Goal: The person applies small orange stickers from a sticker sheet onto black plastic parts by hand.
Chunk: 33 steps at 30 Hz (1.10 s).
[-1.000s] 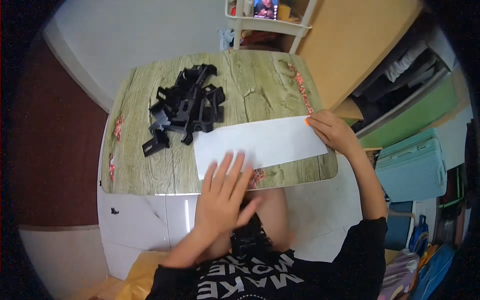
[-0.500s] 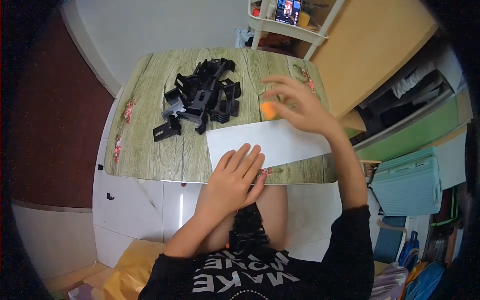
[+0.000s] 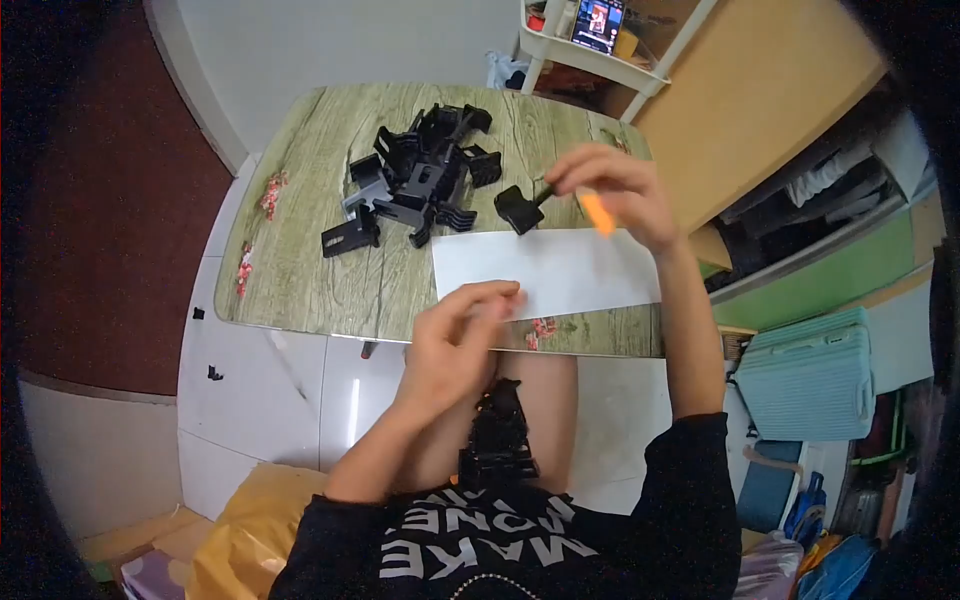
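My right hand (image 3: 625, 195) is raised over the far right of the table, its fingertips on the slim end of a black plastic part (image 3: 519, 209). A small orange piece (image 3: 598, 213), smeared by motion, shows under the same palm; its kind cannot be made out. My left hand (image 3: 455, 335) hovers at the near edge of a white sheet of paper (image 3: 550, 268), fingers curled loosely and thumb apart, with nothing seen in it. Left of the paper lies a heap of black plastic brackets (image 3: 425, 180), with a greyish one among them.
The wood-patterned table (image 3: 300, 285) has red flower prints. More black parts (image 3: 497, 440) rest between my legs, and small black bits (image 3: 215, 373) lie on the floor. A phone (image 3: 597, 25) stands on a white shelf behind; a mint-green suitcase (image 3: 805, 380) is at the right.
My left hand has lifted from flat on the paper and curled. My right hand has moved slightly right with the orange piece, and a black part now shows at its fingertips.
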Motion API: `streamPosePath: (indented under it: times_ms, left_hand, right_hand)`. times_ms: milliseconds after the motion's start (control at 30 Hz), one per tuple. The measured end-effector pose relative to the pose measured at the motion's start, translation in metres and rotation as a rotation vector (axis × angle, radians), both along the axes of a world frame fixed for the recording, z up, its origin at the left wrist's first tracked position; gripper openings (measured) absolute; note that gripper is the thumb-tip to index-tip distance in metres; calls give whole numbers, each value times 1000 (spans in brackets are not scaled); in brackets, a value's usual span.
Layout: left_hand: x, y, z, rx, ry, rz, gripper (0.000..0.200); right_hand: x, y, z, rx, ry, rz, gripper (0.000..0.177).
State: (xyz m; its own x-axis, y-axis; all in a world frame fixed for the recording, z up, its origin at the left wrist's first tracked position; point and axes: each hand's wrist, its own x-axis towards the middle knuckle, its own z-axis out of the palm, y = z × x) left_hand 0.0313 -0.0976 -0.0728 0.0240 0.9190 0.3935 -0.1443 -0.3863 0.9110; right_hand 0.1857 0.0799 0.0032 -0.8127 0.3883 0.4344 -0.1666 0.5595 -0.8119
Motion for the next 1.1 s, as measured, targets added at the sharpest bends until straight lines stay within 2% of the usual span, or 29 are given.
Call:
streamPosePath:
  times_ms: [67,133,167,233,267,400,500,567,600,733,800,833,900,1100]
  left_hand:
    - [-5,-4,7,-434,-692,-492,45]
    - [0,-3,-11,-448,-859,-1007,54]
    - [6,-8,-5,-448,-858,-1008,54]
    - [20,-23,18,-652,-1108,-1186,47]
    - [22,-27,24,-648,-1106,-1187,47]
    - [25,-45,38,-590,-927,-1133,44]
    - [22,-46,39,-640,-960,-1071,46]
    - [22,-45,38,-438,-949,-750,53]
    - [21,-43,38,-436,-947,-753,53]
    - [16,-40,36,-348,-1092,-548,62]
    - [17,-40,39,-337,-1094,-515,63]
    - [19,-40,41,-319,-1092,-486,64]
    - [21,-43,44,-273,-1078,-429,65]
    - [23,-48,45,-303,-1076,-449,69]
  right_hand:
    - [5,-24,17,-132,220,234,24]
    - [10,-44,28,-110,177,383,25]
    - [12,-57,33,-109,177,383,25]
    - [15,-80,42,-131,195,477,18]
    - [14,-84,46,-127,192,478,18]
    - [12,-95,54,-8,280,761,17]
    - [22,-85,54,42,285,670,16]
    - [43,-76,56,32,345,409,15]
    - [44,-80,56,36,345,408,15]
    - [43,-124,44,310,383,-123,13]
    - [41,-136,38,797,213,-255,7]
    - [37,-145,38,772,208,-254,7]
    - [26,-160,40,1128,106,-406,8]
    - [16,-174,27,1114,127,-509,8]
